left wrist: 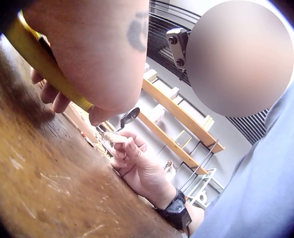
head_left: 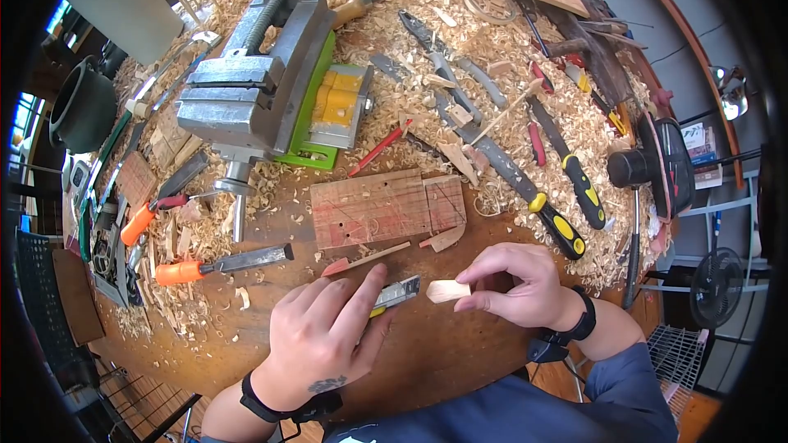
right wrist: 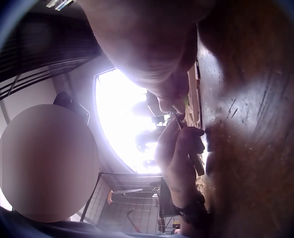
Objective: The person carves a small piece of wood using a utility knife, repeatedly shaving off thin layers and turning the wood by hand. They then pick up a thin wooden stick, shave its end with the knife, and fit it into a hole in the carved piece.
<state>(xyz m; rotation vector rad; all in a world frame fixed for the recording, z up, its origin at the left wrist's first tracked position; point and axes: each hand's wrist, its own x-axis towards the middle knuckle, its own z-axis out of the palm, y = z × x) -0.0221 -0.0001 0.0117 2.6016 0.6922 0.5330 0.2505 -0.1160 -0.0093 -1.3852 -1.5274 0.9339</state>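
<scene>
My left hand (head_left: 324, 332) grips a yellow snap-off utility knife (head_left: 399, 294), its metal end pointing right toward the wood. In the left wrist view the yellow handle (left wrist: 48, 69) runs along under the palm. Between thumb and fingertips, my right hand (head_left: 521, 287) pinches a small pale piece of wood (head_left: 448, 290) with a pointed left end. Knife tip and wood lie a short gap apart, low over the near part of the table. Just beyond them is a reddish wooden board (head_left: 369, 212) with drilled holes and drawn lines, and a thin wood strip (head_left: 365, 259).
A steel vise (head_left: 238, 94) stands at the back left. An orange-handled chisel (head_left: 222, 267) lies left of my left hand. Files with yellow-black handles (head_left: 562, 230) lie beyond my right hand. Wood shavings (head_left: 386, 107) cover much of the brown table (head_left: 435, 353).
</scene>
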